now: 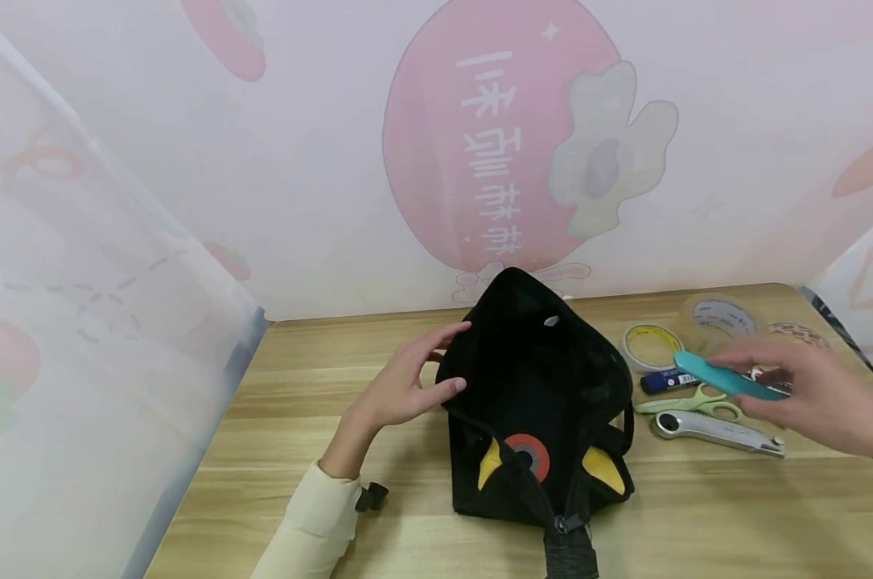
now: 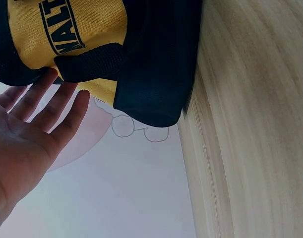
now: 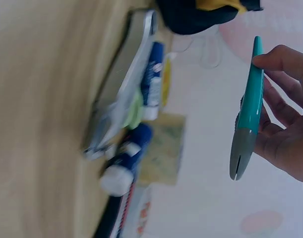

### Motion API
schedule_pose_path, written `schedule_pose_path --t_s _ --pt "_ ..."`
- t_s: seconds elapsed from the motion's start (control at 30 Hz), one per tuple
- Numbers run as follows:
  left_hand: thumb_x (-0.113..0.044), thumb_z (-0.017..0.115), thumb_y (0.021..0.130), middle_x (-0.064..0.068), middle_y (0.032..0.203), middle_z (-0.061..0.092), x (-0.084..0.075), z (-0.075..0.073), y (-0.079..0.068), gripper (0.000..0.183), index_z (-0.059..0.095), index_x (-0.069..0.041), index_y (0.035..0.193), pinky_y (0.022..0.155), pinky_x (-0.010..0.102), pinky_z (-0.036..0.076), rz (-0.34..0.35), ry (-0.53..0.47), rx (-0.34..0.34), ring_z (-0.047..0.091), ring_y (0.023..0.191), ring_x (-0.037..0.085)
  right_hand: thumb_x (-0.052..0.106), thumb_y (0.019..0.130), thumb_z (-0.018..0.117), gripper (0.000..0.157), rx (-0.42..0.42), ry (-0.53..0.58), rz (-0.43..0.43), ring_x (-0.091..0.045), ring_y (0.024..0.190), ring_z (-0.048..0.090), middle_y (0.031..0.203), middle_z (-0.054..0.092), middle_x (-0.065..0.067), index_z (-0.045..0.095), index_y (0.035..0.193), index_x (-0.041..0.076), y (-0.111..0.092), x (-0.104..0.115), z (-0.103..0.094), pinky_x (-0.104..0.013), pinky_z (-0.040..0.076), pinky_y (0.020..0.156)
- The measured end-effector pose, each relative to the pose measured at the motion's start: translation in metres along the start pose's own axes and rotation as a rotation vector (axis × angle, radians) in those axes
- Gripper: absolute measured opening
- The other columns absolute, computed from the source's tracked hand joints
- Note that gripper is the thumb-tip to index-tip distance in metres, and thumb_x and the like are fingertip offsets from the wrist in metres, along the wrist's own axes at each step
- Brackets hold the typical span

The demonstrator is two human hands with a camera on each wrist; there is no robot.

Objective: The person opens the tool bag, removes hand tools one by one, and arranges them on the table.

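Note:
A black and yellow tool bag (image 1: pixel 472 482) stands with its mouth wide open in the head view. Inside it lies a red tape roll (image 1: pixel 541 458). My left hand (image 1: pixel 405 382) is at the bag's left rim, its fingers extended. In the left wrist view those fingertips (image 2: pixel 83 96) overlap the bag's yellow side and black strap (image 2: pixel 91 62). To the right of the bag, my right hand (image 1: pixel 830 390) is raised over the small items. It pinches a slim teal utility knife (image 3: pixel 251 101) with a slit grey nose, held between thumb and fingers.
Right of the bag lie a yellow-cored tape roll (image 1: pixel 627 354), a clear packing tape roll (image 1: pixel 685 310), a blue glue stick (image 1: pixel 656 381), green scissors (image 1: pixel 682 405) and a silver utility knife (image 1: pixel 718 430). A printed cloth wall (image 1: pixel 320 201) rises behind the wooden table (image 1: pixel 298 402).

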State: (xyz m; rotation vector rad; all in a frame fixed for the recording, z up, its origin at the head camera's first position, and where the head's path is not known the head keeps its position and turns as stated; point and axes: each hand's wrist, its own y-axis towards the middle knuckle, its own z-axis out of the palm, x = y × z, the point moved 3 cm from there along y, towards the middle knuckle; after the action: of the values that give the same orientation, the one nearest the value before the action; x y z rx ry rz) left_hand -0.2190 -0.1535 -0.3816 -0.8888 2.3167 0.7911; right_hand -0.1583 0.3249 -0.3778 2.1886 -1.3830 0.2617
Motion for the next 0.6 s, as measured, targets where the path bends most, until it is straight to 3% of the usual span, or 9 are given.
schedule_pose_path --t_s 0.13,0.3,0.4,0.5,0.57,0.6 --pt "-0.027 0.071 0.098 0.004 0.163 0.053 0.001 0.0 0.0 0.072 0.044 -0.018 0.164 0.11 0.051 0.057 0.0 0.002 -0.001 0.061 0.139 0.028 -0.009 0.073 0.092 0.052 0.014 0.018 0.06 0.02 0.095 0.055 0.104 0.069 0.024 0.079 0.119 0.011 -0.012 -0.014 0.003 -0.015 0.057 0.066" --pt "-0.027 0.071 0.098 0.003 0.164 0.053 0.002 0.001 -0.001 0.072 0.044 -0.019 0.164 0.11 0.052 0.057 -0.001 0.0 -0.001 0.061 0.139 0.028 -0.011 0.068 0.092 0.053 -0.011 0.028 0.064 0.022 0.095 0.053 0.11 0.056 0.041 0.078 0.116 0.007 -0.026 -0.03 0.006 -0.008 0.053 0.067" --pt "-0.027 0.071 0.098 0.004 0.164 0.052 0.002 0.001 0.0 0.072 0.043 -0.019 0.165 0.11 0.054 0.057 0.001 0.001 -0.002 0.061 0.139 0.029 -0.01 0.065 0.094 0.053 -0.025 -0.013 0.068 0.022 0.092 0.053 0.106 0.065 0.029 0.079 0.113 0.007 -0.032 -0.037 0.008 -0.007 0.053 0.064" --pt "-0.027 0.071 0.099 0.004 0.164 0.052 0.003 0.001 0.0 0.072 0.043 -0.019 0.165 0.109 0.055 0.057 0.006 0.004 -0.001 0.061 0.139 0.03 -0.006 0.066 0.095 0.052 0.004 -0.038 0.106 0.022 0.089 0.052 0.105 0.075 0.005 0.08 0.113 0.008 -0.036 -0.045 0.011 -0.011 0.055 0.062" --pt "-0.027 0.071 0.099 0.004 0.164 0.052 0.003 0.0 0.0 0.072 0.043 -0.019 0.165 0.109 0.055 0.057 0.009 0.006 -0.001 0.061 0.139 0.029 -0.006 0.066 0.095 0.052 0.016 -0.03 0.131 0.022 0.089 0.052 0.105 0.075 0.009 0.081 0.114 0.008 -0.039 -0.052 0.012 -0.013 0.055 0.062" --pt "-0.027 0.071 0.099 0.004 0.164 0.052 0.003 0.0 0.0 0.072 0.043 -0.019 0.165 0.109 0.055 0.057 0.011 0.007 -0.001 0.061 0.139 0.03 -0.006 0.066 0.095 0.052 0.019 -0.029 0.141 0.022 0.089 0.052 0.106 0.073 0.018 0.081 0.114 0.009 -0.041 -0.055 0.012 -0.014 0.055 0.062"
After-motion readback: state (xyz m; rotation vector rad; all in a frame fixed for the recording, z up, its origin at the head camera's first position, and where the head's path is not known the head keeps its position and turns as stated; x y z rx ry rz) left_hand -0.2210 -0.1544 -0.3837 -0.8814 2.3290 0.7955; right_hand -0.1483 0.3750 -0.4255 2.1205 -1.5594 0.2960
